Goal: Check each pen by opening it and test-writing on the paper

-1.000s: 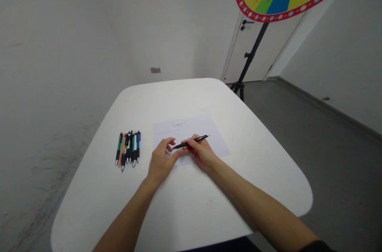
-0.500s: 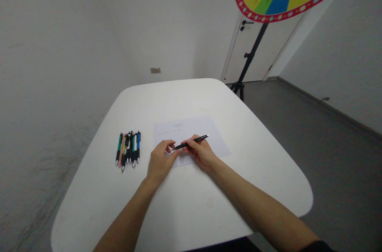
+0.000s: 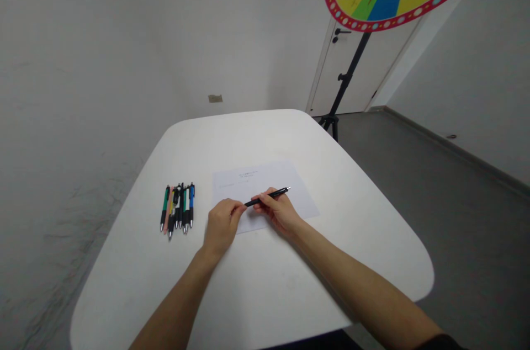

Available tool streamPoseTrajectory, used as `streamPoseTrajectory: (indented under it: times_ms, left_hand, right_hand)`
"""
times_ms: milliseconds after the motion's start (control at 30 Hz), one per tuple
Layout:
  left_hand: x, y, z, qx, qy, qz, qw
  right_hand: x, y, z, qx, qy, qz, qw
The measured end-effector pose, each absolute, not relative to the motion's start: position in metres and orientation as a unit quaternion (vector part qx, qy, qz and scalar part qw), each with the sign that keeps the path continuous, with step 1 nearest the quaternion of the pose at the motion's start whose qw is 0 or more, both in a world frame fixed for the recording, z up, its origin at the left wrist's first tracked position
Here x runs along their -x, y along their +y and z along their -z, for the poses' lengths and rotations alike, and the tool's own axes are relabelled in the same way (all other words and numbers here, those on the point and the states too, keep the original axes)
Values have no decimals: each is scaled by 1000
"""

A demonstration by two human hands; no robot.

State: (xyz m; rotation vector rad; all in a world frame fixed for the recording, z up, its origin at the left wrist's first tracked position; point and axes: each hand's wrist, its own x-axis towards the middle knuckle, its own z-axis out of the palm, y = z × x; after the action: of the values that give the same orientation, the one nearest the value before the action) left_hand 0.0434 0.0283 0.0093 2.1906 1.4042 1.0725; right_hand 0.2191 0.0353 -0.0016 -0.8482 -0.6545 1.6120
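A black pen is held level between my two hands, just over a sheet of paper. My right hand grips it around the middle, with its silver-tipped end sticking out to the upper right. At the other end, my left hand pinches the pen between thumb and fingers, which hide that tip. The sheet lies flat under both hands and carries a few small lines of dark writing near its top; I cannot read them.
Several pens lie side by side in a row on the left of the white table; a blue pen is at the row's right end. Beyond the table, a colourful prize wheel stands on a black tripod before a door.
My left thumb and fingers, apart around the pen's left tip before, have closed on that end. My right hand and the pen have hardly moved.
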Motion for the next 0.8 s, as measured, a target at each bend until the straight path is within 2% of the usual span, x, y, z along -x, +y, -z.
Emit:
streamPoseTrajectory:
  times_ms: [400,600,800]
  left_hand:
    - [-41,30,-5,-806,448,-375,94]
    - [-42,32,5,-818,452,-351,61]
    - [-37,37,14,-841,467,-268,52]
  right_hand:
    - [-218,36,-1,384,-282,-673,565]
    - [-220,42,3,366,-244,-653,617]
    - [-237,55,-7,300,-130,-661,676]
